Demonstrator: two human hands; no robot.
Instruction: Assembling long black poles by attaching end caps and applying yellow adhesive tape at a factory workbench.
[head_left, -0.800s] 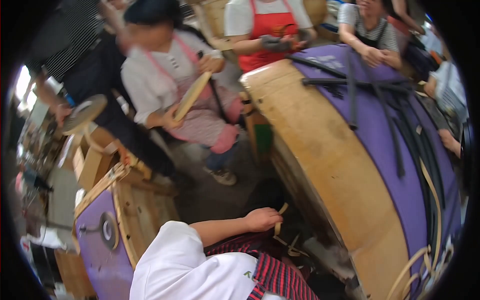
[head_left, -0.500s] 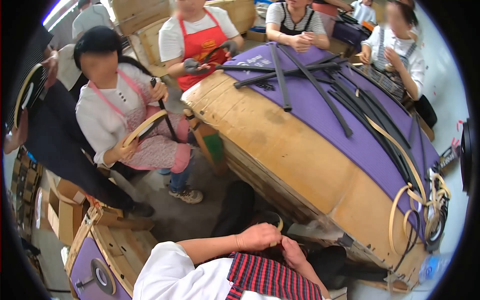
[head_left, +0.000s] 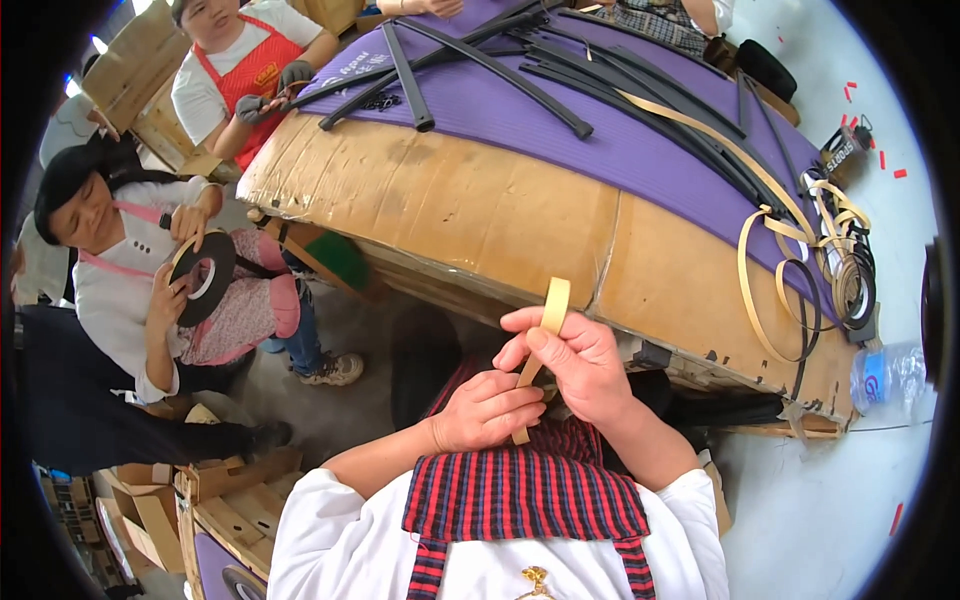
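A flat tan strip [head_left: 557,296] runs between my two hands in front of my striped apron. My left hand [head_left: 487,410] is closed round its lower part, and a short end pokes out below the fingers. Higher up, my right hand [head_left: 578,368] pinches it between thumb and fingers; above that grip the strip bends over in a small loop. Beyond my hands, a purple mat [head_left: 640,170] covers part of the large box-like table [head_left: 450,200]. Several long black strips [head_left: 500,75] lie crossed and bunched on the mat, with a tan strip among them.
Tan and black strips hang tangled [head_left: 835,235] at the table's right end, near a clear plastic bottle [head_left: 888,382]. On the left, a seated person in a pink apron holds a black tape roll [head_left: 207,277]. Cartons [head_left: 150,515] stand lower left.
The view has shifted, so the table sits higher and further left. My hands now show the tan strip raised with its loop above. The seated person's tape roll now faces me.
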